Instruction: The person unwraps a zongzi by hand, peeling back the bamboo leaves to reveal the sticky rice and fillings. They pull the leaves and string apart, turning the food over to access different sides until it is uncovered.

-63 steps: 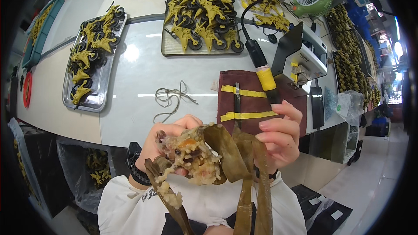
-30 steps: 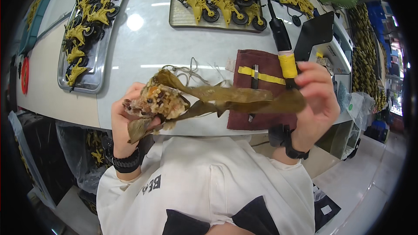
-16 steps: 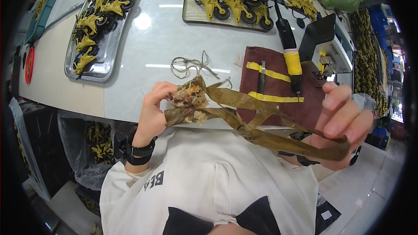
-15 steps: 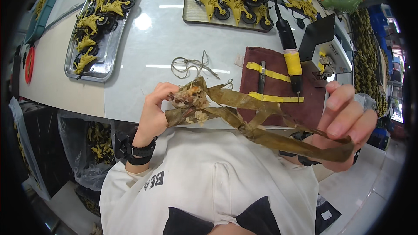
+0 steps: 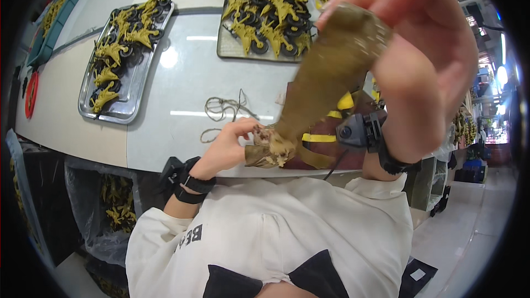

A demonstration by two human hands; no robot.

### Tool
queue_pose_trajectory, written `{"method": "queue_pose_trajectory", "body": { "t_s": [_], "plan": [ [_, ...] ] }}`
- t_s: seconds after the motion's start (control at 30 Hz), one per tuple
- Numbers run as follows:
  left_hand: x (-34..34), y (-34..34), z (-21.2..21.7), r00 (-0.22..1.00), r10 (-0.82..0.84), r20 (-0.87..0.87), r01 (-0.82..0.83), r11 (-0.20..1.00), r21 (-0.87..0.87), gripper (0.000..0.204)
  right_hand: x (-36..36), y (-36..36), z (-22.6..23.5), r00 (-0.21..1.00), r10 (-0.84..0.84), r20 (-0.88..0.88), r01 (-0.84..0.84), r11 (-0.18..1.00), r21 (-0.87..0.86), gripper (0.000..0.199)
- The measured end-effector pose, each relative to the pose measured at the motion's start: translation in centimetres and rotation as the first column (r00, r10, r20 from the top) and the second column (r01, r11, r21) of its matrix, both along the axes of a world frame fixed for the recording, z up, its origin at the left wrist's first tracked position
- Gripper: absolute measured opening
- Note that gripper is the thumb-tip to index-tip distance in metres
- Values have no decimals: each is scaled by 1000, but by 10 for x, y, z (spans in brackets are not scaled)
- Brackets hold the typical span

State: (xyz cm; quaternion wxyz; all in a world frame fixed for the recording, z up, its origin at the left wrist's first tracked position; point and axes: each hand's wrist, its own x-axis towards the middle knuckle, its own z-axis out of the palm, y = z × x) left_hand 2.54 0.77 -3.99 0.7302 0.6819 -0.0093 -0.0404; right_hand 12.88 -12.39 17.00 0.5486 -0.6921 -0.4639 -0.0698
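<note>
My left hand (image 5: 223, 152), at the near edge of the table, has its fingers closed round a leaf-wrapped rice dumpling (image 5: 280, 148). Sticky rice shows at its exposed end. A long olive-brown leaf (image 5: 331, 63) stretches from the dumpling up and to the right. Its upper end is pinched by my right hand (image 5: 422, 60), raised close to the camera and slightly blurred. Another strip of leaf hangs by the dumpling over the dark red cloth (image 5: 345, 161). Loose string (image 5: 225, 108) lies on the table beyond my left hand.
A metal tray (image 5: 128, 105) of yellow toy motorcycles with black wheels stands at the left. Another full tray (image 5: 232, 53) is farther back. A red ring (image 5: 32, 95) lies near the left edge. A plastic-lined bin (image 5: 91, 198) stands below the table. My raised hand hides the area behind it.
My right hand has swung up toward the camera, pulling the leaf upward from the dumpling. My left hand with the dumpling has shifted right in the picture, and the view has moved.
</note>
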Motion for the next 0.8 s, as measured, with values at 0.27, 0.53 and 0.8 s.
{"method": "queue_pose_trajectory", "body": {
  "t_s": [0.27, 0.53, 0.8],
  "plan": [
    [26, -7, 24, 997, -41, 60, 62, 905, -421, 16, -2, 0, 33, 996, 45, 82, -36, 995, -97, 17],
    [25, -14, 36, 999, -2, -52, -36, 681, -732, 29, 7, -16, 42, 989, 146, -29, -148, 983, -107, 20],
    [7, -11, 54, 979, 144, 146, -16, 765, -644, 38, 33, -42, 17, 926, 81, -368, -126, 987, -100, 28]
  ]
}}
